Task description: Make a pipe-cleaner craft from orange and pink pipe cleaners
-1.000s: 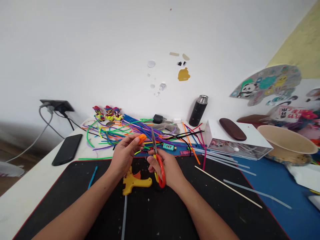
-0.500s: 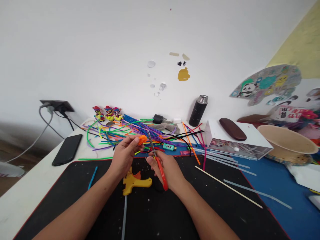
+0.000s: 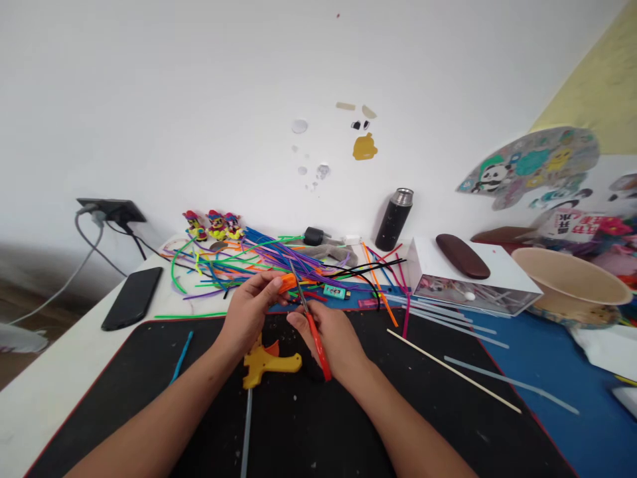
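Observation:
My left hand (image 3: 253,302) pinches a small orange bundle (image 3: 287,283) that looks like folded pipe cleaners. Scissors with red-orange handles (image 3: 318,345) are in my right hand (image 3: 338,335), their blades pointing up and away, close beside the orange bundle. Whether the blades touch the bundle I cannot tell. Below my hands a yellow glue gun (image 3: 271,364) lies on the black mat (image 3: 348,425), with a translucent glue stick (image 3: 247,431) at its back end. A blue twisted piece (image 3: 182,355) rests left of my left hand.
Colourful pipe cleaners (image 3: 259,255) spread along the back, beside several small figures (image 3: 216,226). A phone (image 3: 132,299) lies at left. On the right are a black flask (image 3: 395,219), a white box (image 3: 478,282), a wooden stick (image 3: 452,370), glue sticks (image 3: 512,384) and a beige bowl (image 3: 572,275).
The orange bundle has turned in my left fingers and moved slightly right, nearer the scissor blades. The scissors have shifted a little to the left. The rest is unchanged.

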Demonstrator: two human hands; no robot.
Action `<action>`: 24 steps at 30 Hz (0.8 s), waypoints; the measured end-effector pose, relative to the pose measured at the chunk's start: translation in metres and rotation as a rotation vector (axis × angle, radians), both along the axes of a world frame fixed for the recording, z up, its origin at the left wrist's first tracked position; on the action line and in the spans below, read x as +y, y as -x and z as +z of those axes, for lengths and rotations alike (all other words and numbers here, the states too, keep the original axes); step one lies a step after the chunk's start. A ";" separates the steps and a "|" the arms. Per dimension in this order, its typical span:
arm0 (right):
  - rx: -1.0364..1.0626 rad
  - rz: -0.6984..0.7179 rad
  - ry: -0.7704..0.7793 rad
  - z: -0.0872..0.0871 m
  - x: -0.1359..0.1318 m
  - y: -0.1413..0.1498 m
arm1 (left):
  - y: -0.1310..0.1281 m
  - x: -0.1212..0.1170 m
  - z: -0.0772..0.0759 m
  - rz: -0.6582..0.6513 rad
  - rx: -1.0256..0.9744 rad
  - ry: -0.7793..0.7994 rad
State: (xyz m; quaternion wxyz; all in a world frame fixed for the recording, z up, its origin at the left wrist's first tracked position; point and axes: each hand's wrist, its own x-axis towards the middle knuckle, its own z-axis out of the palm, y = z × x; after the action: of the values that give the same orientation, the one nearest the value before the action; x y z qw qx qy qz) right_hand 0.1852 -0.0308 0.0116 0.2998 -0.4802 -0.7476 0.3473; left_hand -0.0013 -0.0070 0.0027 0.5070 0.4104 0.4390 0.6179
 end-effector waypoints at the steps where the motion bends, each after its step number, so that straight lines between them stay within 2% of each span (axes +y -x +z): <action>1: 0.017 -0.004 0.007 0.000 0.000 0.000 | 0.000 0.000 0.000 0.001 0.006 -0.003; 6: 0.068 -0.029 0.015 -0.005 0.003 0.001 | -0.001 0.000 0.001 0.009 -0.014 0.004; 13: 0.213 -0.041 0.164 -0.015 0.005 0.000 | -0.002 0.002 0.003 0.043 -0.057 -0.028; 20: 0.233 0.029 0.183 -0.013 0.003 0.000 | -0.001 0.003 0.001 0.087 -0.058 -0.081; 24: 0.195 0.044 0.128 -0.012 0.003 -0.002 | 0.000 0.003 -0.002 0.097 -0.014 -0.109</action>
State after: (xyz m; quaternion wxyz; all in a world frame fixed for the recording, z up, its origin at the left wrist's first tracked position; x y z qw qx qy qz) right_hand 0.1868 -0.0278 -0.0002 0.3320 -0.4459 -0.7014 0.4460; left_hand -0.0017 -0.0036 0.0007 0.4564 0.4111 0.4206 0.6677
